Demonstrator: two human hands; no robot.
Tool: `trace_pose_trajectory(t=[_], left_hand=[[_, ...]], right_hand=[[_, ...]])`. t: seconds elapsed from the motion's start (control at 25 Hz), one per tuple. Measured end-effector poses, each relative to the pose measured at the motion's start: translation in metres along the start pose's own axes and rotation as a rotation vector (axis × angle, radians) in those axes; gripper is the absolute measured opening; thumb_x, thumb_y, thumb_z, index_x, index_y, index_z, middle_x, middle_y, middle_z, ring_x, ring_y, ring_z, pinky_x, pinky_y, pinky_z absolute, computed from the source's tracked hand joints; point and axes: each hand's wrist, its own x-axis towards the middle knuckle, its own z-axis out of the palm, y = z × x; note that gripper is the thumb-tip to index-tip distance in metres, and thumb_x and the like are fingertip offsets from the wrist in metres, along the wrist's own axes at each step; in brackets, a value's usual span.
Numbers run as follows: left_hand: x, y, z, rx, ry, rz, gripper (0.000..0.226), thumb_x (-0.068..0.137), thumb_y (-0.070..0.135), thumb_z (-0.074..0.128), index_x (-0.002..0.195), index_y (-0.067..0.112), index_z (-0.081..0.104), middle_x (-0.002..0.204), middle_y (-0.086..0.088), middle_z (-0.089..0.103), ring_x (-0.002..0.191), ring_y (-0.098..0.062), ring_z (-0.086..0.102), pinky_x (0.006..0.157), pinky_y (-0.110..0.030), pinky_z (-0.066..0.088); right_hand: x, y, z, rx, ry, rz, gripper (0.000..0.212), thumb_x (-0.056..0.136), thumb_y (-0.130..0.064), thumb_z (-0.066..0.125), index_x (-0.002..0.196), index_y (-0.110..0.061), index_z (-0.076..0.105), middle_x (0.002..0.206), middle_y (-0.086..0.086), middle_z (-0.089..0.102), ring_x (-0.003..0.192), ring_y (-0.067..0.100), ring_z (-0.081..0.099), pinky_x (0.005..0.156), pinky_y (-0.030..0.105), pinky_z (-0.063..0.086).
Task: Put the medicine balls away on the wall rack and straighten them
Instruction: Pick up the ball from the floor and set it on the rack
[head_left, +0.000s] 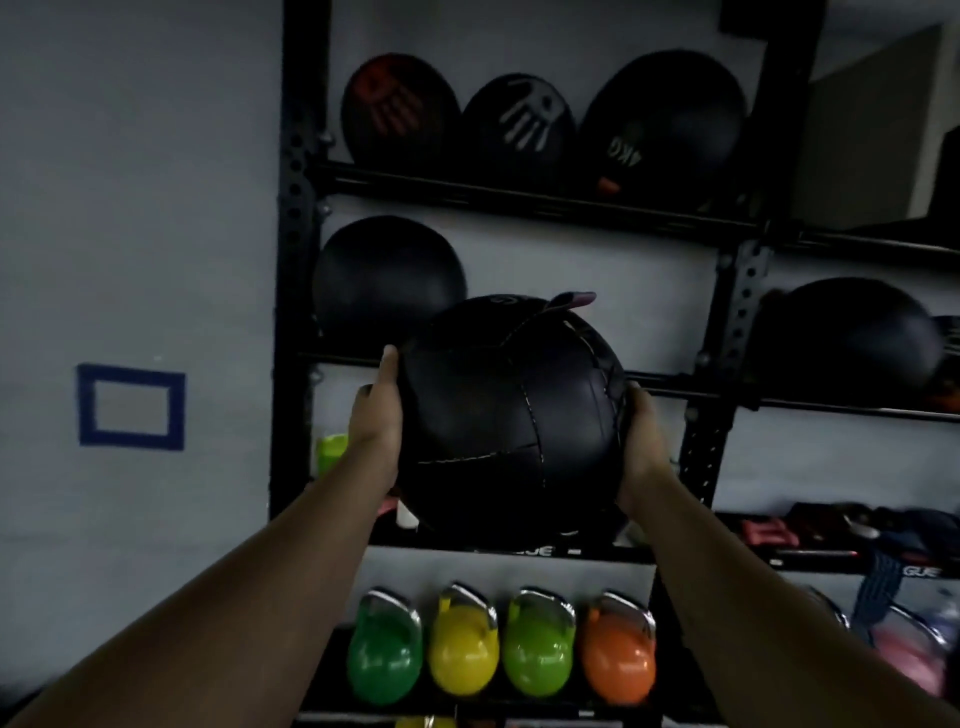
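Observation:
I hold a black stitched medicine ball (506, 415) in front of the black wall rack (298, 197), level with its middle shelf. My left hand (376, 415) presses its left side and my right hand (641, 441) its right side. A pink flap sticks up at the ball's top. On the middle shelf one black ball (384, 278) rests at the left, just behind the held ball. The top shelf carries three black balls: one with a red hand print (397, 111), one with a white hand print (519, 130), one marked 4KG (670, 119).
Another black ball (852, 340) sits on the middle shelf of the bay to the right. Coloured kettlebells (462, 649) line the bottom shelf. Straps and small gear (831, 530) lie on the shelf at the right. A blue tape rectangle (131, 406) marks the grey wall at the left.

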Motion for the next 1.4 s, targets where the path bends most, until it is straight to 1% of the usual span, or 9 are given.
trace_pose_trajectory(t=[0.16,0.36,0.56,0.64,0.76,0.84,1.04,1.24,1.4], left_hand=[[0.035,0.009,0.066,-0.056,-0.073,0.033,0.111,0.056,0.085,0.061,0.147,0.02,0.059,0.145,-0.011,0.065,0.134,-0.036,0.061,0.119,-0.048,0.043],[0.112,0.02,0.118,-0.025,0.029,0.081,0.099,0.068,0.08,0.058,0.148,0.021,0.054,0.146,-0.011,0.06,0.131,-0.038,0.06,0.115,-0.054,0.045],[0.216,0.034,0.159,-0.027,0.011,0.096,0.1,0.074,0.083,0.054,0.155,0.025,0.046,0.151,-0.011,0.056,0.132,-0.04,0.058,0.115,-0.058,0.044],[0.249,0.04,0.181,-0.018,-0.01,0.099,0.105,0.068,0.086,0.054,0.155,0.027,0.046,0.152,-0.011,0.055,0.134,-0.04,0.057,0.116,-0.058,0.043],[0.287,0.04,0.208,0.033,-0.032,0.125,0.109,0.066,0.088,0.052,0.157,0.03,0.042,0.158,-0.01,0.049,0.14,-0.04,0.051,0.118,-0.059,0.038],[0.306,0.035,0.219,0.076,-0.008,0.17,0.102,0.07,0.085,0.053,0.157,0.032,0.041,0.16,-0.009,0.046,0.142,-0.041,0.048,0.118,-0.061,0.037],[0.334,0.01,0.259,0.359,0.083,0.353,0.087,0.079,0.076,0.059,0.157,0.047,0.032,0.167,-0.003,0.031,0.149,-0.04,0.03,0.122,-0.063,0.026],[0.381,-0.015,0.272,0.705,0.034,0.513,0.088,0.083,0.071,0.067,0.16,0.049,0.028,0.173,0.006,0.021,0.159,-0.03,0.019,0.127,-0.059,0.013],[0.406,-0.041,0.284,0.647,0.12,0.671,0.089,0.079,0.079,0.06,0.157,0.049,0.03,0.17,0.006,0.025,0.157,-0.024,0.021,0.127,-0.055,0.02]], right_hand=[[0.074,-0.025,-0.019,-0.001,0.058,-0.069,0.07,0.09,-0.062,0.051,0.147,-0.021,0.051,0.143,0.016,0.061,0.126,0.039,0.061,0.112,0.055,0.047],[0.182,-0.051,-0.002,-0.023,0.017,-0.085,0.068,0.094,-0.061,0.048,0.149,-0.022,0.049,0.144,0.014,0.059,0.126,0.038,0.061,0.112,0.055,0.046],[0.275,-0.073,0.026,-0.005,-0.077,-0.147,0.048,0.093,-0.059,0.048,0.09,-0.03,0.086,0.102,0.006,0.083,0.091,0.029,0.08,0.078,0.04,0.063],[0.314,-0.082,0.032,0.006,-0.077,-0.168,0.048,0.093,-0.059,0.05,0.103,-0.027,0.084,0.109,0.007,0.082,0.095,0.028,0.08,0.078,0.039,0.063],[0.368,-0.087,0.037,-0.019,-0.041,-0.238,0.062,0.09,-0.058,0.056,0.139,-0.02,0.063,0.132,0.011,0.071,0.119,0.035,0.069,0.105,0.052,0.054],[0.396,-0.084,0.042,-0.014,-0.031,-0.297,0.06,0.086,-0.054,0.062,0.134,-0.019,0.063,0.133,0.013,0.068,0.12,0.033,0.067,0.106,0.051,0.053],[0.472,-0.074,0.039,-0.121,0.026,-0.496,0.016,0.098,-0.034,0.061,0.108,-0.025,0.069,0.115,0.011,0.072,0.1,0.027,0.068,0.077,0.032,0.055],[0.538,-0.081,0.059,-0.551,-0.119,-0.442,0.051,0.103,-0.055,0.045,0.135,-0.019,0.061,0.125,0.008,0.063,0.112,0.028,0.06,0.092,0.033,0.042],[0.564,-0.083,0.061,-0.628,-0.235,-0.437,0.058,0.096,-0.07,0.042,0.135,-0.03,0.056,0.126,0.0,0.059,0.115,0.024,0.057,0.096,0.036,0.04]])
